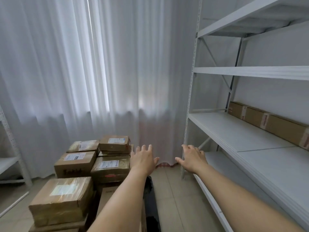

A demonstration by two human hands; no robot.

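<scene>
My left hand (143, 159) is stretched out in front of me with its fingers spread, holding nothing, just right of a stack of taped cardboard boxes (93, 164). My right hand (192, 158) is also held out with spread fingers and holds nothing, in front of the corner post of a white metal shelf rack (189, 124). The two hands are about a forearm's width apart, palms down, above the tiled floor (170, 195).
Several brown boxes with white labels are piled low at the left. A long flat cardboard box (267, 121) lies at the back of the rack's middle shelf. White curtains (83, 72) hang across the far wall. A second rack (10, 158) shows at the far left.
</scene>
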